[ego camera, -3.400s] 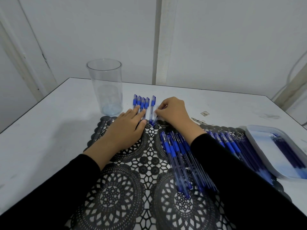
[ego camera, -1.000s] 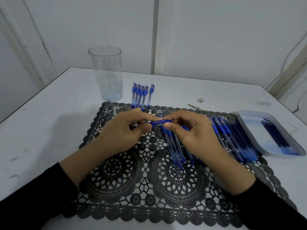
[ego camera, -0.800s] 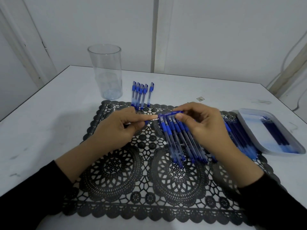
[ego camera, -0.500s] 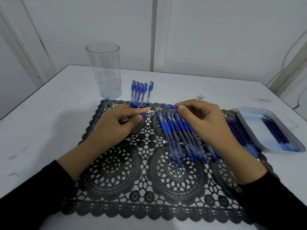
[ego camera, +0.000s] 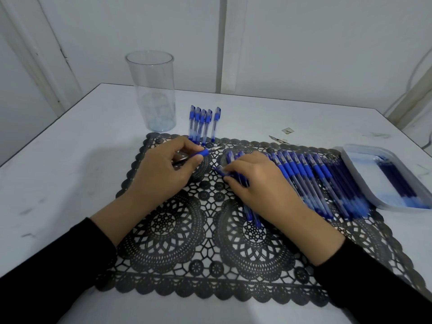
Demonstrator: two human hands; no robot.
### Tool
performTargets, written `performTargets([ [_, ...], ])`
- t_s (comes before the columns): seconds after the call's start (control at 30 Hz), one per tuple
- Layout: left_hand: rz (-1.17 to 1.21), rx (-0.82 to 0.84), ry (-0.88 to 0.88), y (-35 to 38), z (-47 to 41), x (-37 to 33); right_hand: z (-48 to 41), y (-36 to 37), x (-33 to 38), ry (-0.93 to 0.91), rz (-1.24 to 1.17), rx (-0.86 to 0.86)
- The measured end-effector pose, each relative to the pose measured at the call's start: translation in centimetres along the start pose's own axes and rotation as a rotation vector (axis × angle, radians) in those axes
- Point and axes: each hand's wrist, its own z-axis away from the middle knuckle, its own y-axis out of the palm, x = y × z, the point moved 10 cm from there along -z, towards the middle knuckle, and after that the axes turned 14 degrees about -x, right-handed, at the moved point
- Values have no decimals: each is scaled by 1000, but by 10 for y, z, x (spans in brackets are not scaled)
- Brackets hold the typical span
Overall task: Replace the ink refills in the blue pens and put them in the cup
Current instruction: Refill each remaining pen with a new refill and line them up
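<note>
My left hand point(ego camera: 163, 169) grips an uncapped blue pen point(ego camera: 202, 153) over the black lace mat point(ego camera: 187, 242), its metal tip pointing right. My right hand point(ego camera: 254, 181) rests low on the mat and pinches the pen's blue cap point(ego camera: 220, 170) at its fingertips, partly covering the left end of a long row of blue pens point(ego camera: 304, 174). Several capped pens point(ego camera: 203, 122) lie side by side on the table beyond the mat. A tall clear cup point(ego camera: 152, 90) with nothing inside stands at the back left.
A white tray point(ego camera: 350, 160) at the right edge holds dark blue refills point(ego camera: 397, 181). Small scraps point(ego camera: 287, 130) lie on the white table behind the mat. A wall closes off the far side of the table.
The pen held between both hands has come apart: my left hand keeps the body, my right hand has drawn the cap off and dropped down to the mat beside the pen row.
</note>
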Motion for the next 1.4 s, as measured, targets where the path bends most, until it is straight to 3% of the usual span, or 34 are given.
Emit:
performTargets([
  [0.27, 21, 42, 183, 3, 5, -29, -3, -18, -27, 417, -383, -95],
  [0.43, 61, 79, 251, 7, 8, -42, -3, -13, -25, 422, -490, -85],
  [0.63, 125, 84, 141, 5, 6, -34, -1, -9, -28, 473, -658, -49],
  [1.4, 67, 109, 178, 6, 6, -33, 4, -5, -26, 421, -585, -9],
])
